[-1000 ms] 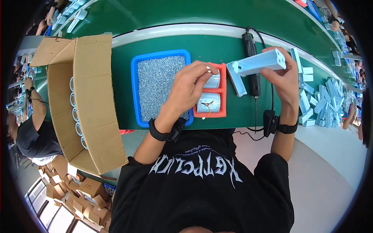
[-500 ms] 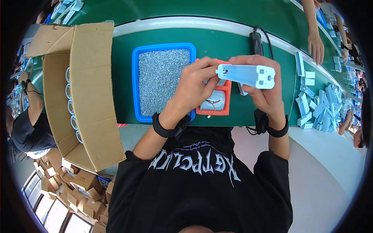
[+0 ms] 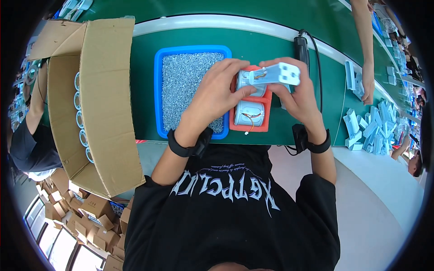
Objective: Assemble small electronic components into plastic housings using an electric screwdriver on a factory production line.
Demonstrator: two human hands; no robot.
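Observation:
A red two-slot holder (image 3: 267, 123) sits in front of me, with a white round motor housing in each slot. The near housing (image 3: 249, 113) has thin wires and a small connector trailing over the front edge. My left hand (image 3: 216, 88) curls round the far housing (image 3: 243, 80), thumb on the near side and fingers on the far side. My right hand (image 3: 299, 95) grips a pale blue plastic handle (image 3: 272, 74); its narrow end meets the far housing, where wires show. Whether the two are joined I cannot tell.
Left of the holder is a blue tray (image 3: 158, 95) full of small screws. An open cardboard box (image 3: 106, 104) with white rings stands farther left. A corded black electric screwdriver (image 3: 301, 50) lies behind my right hand. Pale blue handles (image 3: 375, 124) are piled right, near another person's hand (image 3: 368, 88).
The handle has moved left and its narrow end now meets the far housing. My left hand has shifted from the handle's end to the housing. The other person's hand has reached down to the parts.

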